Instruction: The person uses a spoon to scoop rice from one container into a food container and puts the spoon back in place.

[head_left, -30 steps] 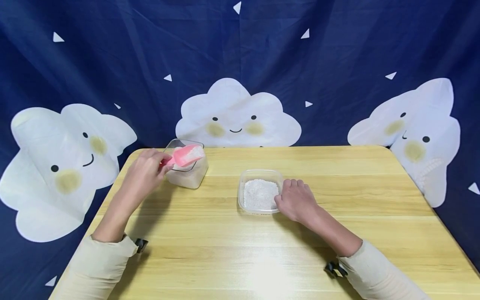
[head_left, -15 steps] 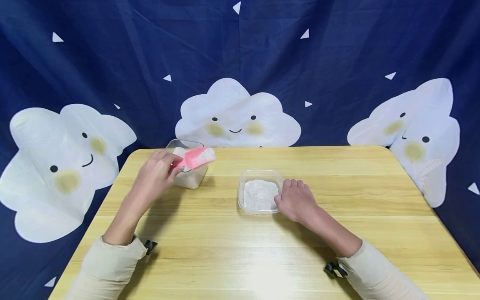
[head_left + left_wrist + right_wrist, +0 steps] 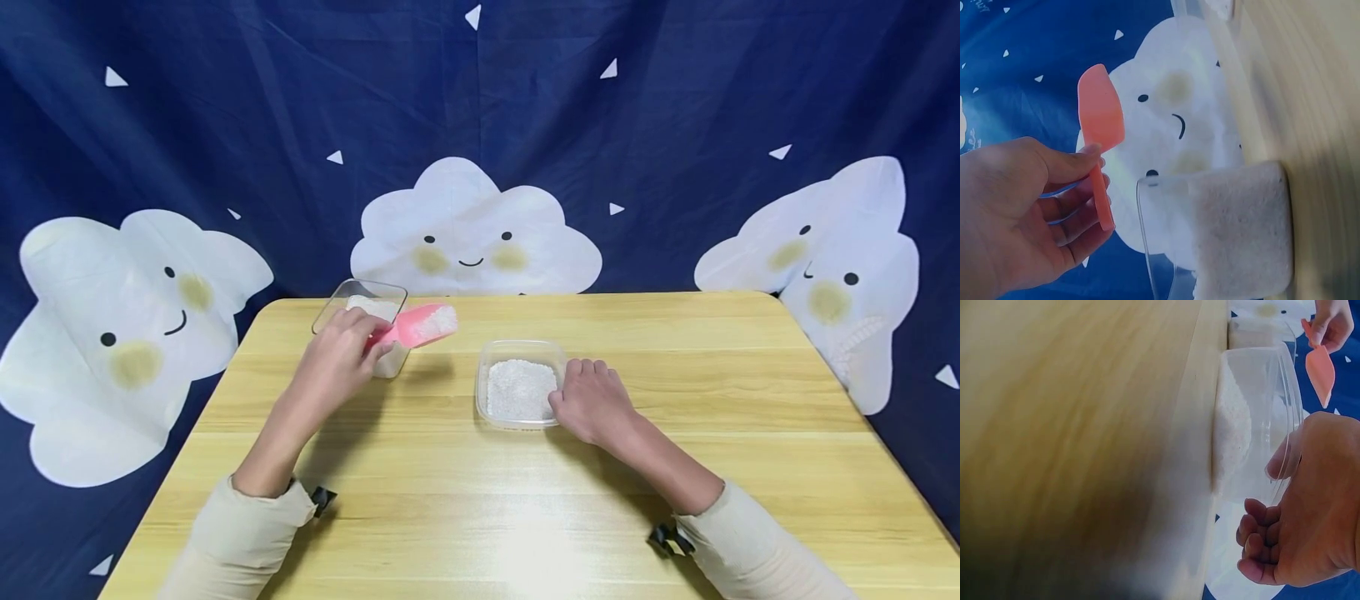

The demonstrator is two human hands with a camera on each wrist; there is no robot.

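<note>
My left hand (image 3: 335, 358) grips the handle of a pink scoop (image 3: 426, 325) that carries white grains in its bowl. In the left wrist view, thumb and fingers pinch the scoop's handle (image 3: 1101, 194). The scoop is in the air, just right of a tall clear square canister (image 3: 393, 361) filled with white grainy stuff and partly covered by the hand. My right hand (image 3: 596, 402) pinches the right rim of a low clear plastic tub (image 3: 483, 387). In the right wrist view, its thumb is inside the tub's wall, the other fingers curled outside. White grains (image 3: 522, 388) lie in the tub.
Both containers stand on a light wooden table (image 3: 712, 367), the canister near its back left edge. A dark blue curtain (image 3: 675, 108) with smiling clouds hangs behind. Black clips (image 3: 670, 540) sit at the beige sleeve cuffs.
The left hand has carried the loaded scoop rightward and slightly toward me, from over the canister to beside it. The right hand and the tub stay put.
</note>
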